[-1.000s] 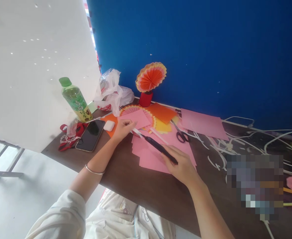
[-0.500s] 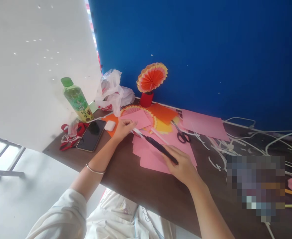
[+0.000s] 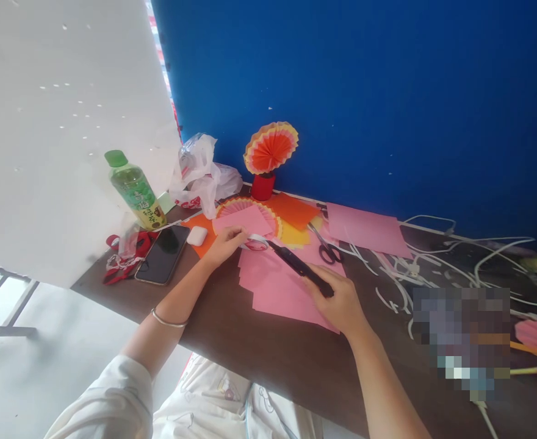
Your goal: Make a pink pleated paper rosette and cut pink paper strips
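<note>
In the head view, my right hand (image 3: 337, 299) is wrapped round a long black tool (image 3: 295, 262), whose exact kind I cannot make out. It points up and left over the pink paper sheets (image 3: 277, 289). My left hand (image 3: 227, 244) pinches a narrow white strip (image 3: 260, 238) between thumb and fingers. The strip curves from those fingertips to the tip of the tool. Under it lies a pleated paper rosette (image 3: 275, 222) with a yellow edge, partly covered by a small pink sheet (image 3: 245, 219). Scissors with dark handles (image 3: 327, 251) rest right of the tool.
A phone (image 3: 163, 256), a white earbud case (image 3: 197, 236) and a green-capped bottle (image 3: 135, 189) are on the left. Behind stand a plastic bag (image 3: 199, 177) and a paper flower (image 3: 272, 148) in a red pot (image 3: 263, 187). White cables (image 3: 461, 262) tangle on the right.
The white strip, straight before, now bends in a curve between my left hand and the tool. The tool's tip has shifted slightly right of my left hand. The view has turned a little.
</note>
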`<state>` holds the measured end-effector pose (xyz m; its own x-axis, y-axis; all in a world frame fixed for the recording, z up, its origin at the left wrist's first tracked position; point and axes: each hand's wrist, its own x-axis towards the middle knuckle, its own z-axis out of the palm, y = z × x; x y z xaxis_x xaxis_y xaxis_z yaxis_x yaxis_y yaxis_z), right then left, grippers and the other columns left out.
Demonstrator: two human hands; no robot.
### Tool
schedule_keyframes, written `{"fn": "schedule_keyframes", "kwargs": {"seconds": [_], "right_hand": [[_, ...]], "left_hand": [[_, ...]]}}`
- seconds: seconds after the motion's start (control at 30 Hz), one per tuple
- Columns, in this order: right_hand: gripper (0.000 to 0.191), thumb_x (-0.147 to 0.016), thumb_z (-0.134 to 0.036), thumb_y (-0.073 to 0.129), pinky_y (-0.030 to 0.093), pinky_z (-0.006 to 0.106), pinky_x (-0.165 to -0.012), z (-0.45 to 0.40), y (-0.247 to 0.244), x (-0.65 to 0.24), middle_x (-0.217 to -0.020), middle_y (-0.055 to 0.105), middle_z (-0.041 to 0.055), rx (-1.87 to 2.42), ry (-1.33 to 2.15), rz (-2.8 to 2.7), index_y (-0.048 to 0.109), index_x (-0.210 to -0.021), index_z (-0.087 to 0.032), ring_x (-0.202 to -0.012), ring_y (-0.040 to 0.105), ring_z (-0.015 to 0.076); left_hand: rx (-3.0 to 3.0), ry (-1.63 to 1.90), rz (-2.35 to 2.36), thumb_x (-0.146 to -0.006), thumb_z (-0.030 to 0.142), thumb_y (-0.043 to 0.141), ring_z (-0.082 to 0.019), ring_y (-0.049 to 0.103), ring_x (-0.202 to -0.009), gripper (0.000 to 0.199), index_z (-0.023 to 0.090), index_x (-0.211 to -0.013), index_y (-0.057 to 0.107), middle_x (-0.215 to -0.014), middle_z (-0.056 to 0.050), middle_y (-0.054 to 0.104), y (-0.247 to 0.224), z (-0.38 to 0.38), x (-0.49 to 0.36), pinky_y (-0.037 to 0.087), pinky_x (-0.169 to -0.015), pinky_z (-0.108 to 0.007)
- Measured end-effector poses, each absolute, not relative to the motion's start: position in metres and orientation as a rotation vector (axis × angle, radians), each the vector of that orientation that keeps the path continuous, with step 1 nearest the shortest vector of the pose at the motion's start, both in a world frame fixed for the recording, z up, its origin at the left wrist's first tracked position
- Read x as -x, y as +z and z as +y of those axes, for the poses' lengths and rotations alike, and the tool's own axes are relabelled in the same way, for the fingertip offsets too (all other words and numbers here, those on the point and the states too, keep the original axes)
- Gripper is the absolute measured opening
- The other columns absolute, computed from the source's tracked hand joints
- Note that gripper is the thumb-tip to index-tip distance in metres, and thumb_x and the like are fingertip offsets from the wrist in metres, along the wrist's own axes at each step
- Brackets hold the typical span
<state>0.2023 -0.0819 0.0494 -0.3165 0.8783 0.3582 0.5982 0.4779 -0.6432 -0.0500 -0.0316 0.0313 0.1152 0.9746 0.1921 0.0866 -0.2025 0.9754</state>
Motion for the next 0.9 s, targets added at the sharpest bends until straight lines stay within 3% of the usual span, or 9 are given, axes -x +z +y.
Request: {"fn": "schedule_keyframes", "kwargs": {"seconds": [0.1, 0.2, 0.5, 0.9], "right_hand": [[0.034, -0.079, -0.04, 0.054, 0.048, 0.027, -0.052, -0.081, 0.053, -0.204, -0.067, 0.064, 0.0032, 1.357, 0.747, -1.877, 0.065, -0.099, -0.015, -0.061, 0.06, 0.0181], [0.04, -0.079, -0.042, 0.053, 0.037, 0.023, -0.04, -0.081, 0.055, -0.203, -0.048, 0.048, -0.0034, 1.404, 0.977, -1.74, 0.063, -0.103, -0.012, -0.042, 0.045, 0.0115], [0.042, -0.078, -0.042, 0.055, 0.032, 0.02, -0.037, -0.081, 0.055, -0.203, -0.048, 0.044, -0.0041, 1.365, 1.198, -1.624, 0.061, -0.104, -0.01, -0.043, 0.041, 0.009], [0.038, -0.079, -0.041, 0.053, 0.036, 0.021, -0.038, -0.085, 0.061, -0.2, -0.047, 0.043, -0.0037, 1.362, 1.073, -1.724, 0.062, -0.1, -0.011, -0.042, 0.042, 0.0102]], "left_hand": [[-1.527, 1.18, 1.06, -0.079, 0.041, 0.051, -0.009, 0.041, -0.059, 0.03, 0.015, -0.064, 0.05, -0.061, 0.003, 0.045, 0.031, -0.033, 0.049, 0.032, -0.057, -0.021], [-1.561, 1.155, 1.052, -0.079, 0.041, 0.051, -0.009, 0.042, -0.059, 0.03, 0.015, -0.064, 0.051, -0.061, 0.003, 0.047, 0.03, -0.034, 0.047, 0.033, -0.057, -0.021], [-1.557, 1.142, 1.086, -0.078, 0.045, 0.052, -0.011, 0.048, -0.061, 0.032, 0.015, -0.068, 0.056, -0.063, 0.001, 0.054, 0.029, -0.035, 0.045, 0.037, -0.06, -0.023], [-1.512, 1.3, 1.182, -0.076, 0.041, 0.056, -0.012, 0.054, -0.063, 0.028, 0.015, -0.067, 0.059, -0.064, -0.002, 0.059, 0.032, -0.041, 0.034, 0.041, -0.062, -0.024]]}}
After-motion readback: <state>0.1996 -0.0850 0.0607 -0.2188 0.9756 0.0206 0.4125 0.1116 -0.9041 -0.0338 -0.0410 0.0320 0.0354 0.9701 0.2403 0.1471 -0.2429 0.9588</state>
